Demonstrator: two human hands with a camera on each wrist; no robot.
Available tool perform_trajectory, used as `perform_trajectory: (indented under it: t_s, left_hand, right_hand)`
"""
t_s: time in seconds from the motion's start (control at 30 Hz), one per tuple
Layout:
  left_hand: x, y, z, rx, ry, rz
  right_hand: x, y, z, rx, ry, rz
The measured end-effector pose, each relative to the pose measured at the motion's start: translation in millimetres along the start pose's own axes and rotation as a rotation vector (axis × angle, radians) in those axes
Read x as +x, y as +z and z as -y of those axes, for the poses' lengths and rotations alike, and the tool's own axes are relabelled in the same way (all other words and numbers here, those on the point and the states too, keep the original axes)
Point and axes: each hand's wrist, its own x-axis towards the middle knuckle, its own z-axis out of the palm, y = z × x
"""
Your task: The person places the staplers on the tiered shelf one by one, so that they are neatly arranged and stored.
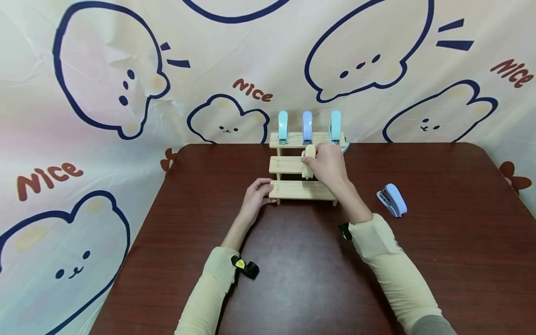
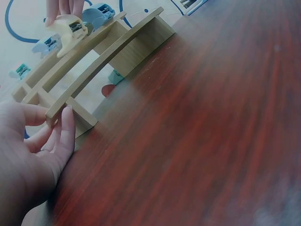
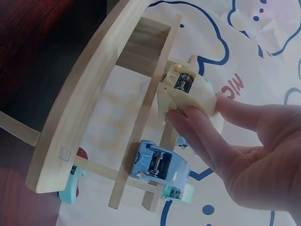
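A three-tier wooden display rack (image 1: pixel 299 190) stands on the table. My left hand (image 1: pixel 256 197) grips the left end of its lowest tier, and in the left wrist view the fingers (image 2: pixel 68 125) pinch that corner. With my right hand (image 1: pixel 331 165) I hold a cream stapler (image 1: pixel 309 163) upright at the middle tier, thumb and fingers on its sides, as the right wrist view of the stapler (image 3: pixel 188 92) shows. A blue stapler (image 3: pixel 162 162) stands on the middle tier beside it, hidden behind my right hand in the head view.
Along the top tier stand a light-blue stapler (image 1: pixel 283 125), a periwinkle stapler (image 1: pixel 307 126) and another light-blue stapler (image 1: pixel 335 125). A blue stapler (image 1: pixel 392 200) lies on the table (image 1: pixel 452 251) to the right. Something teal (image 1: pixel 345 147) shows behind the rack's right end. A patterned cloth hangs behind.
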Motion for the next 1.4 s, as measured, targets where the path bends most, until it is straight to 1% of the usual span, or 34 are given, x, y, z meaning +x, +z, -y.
perform_trajectory:
  t_s: [0.2,0.43,0.6,0.7,0.87,0.97,1.13,1.4]
  left_hand:
    - [-0.7,0.7,-0.7,-0.005,-0.005,0.000]
    - [-1.5,0.7,-1.9,0.004,0.003,0.004]
    - [-1.0,1.8,-2.1,-0.003,-0.004,0.002]
    - [-1.0,2.2,-2.4,-0.005,-0.007,0.002]
    - [-0.7,1.6,-1.9,0.000,-0.013,0.001]
    - [-0.3,1.0,-1.4,0.004,-0.013,-0.001]
    - [-0.6,1.3,-0.9,0.004,-0.014,0.000]
    - [-0.5,1.4,-0.9,-0.005,-0.012,-0.008]
  right_hand:
    - [4.4,3,0,-0.050,0.021,0.008]
    - [8.9,5,-2,-0.065,0.012,0.020]
    - [10.5,7,-2,-0.053,0.016,0.035]
    - [10.3,6,-1,-0.041,0.036,0.042]
    - [11.1,4,-1,0.001,0.065,0.068]
    - [11.1,3,-2,0.019,0.068,0.074]
    - [10.4,4,-5,0.027,0.057,0.053]
    - [8.6,6,-2,0.055,0.068,0.011]
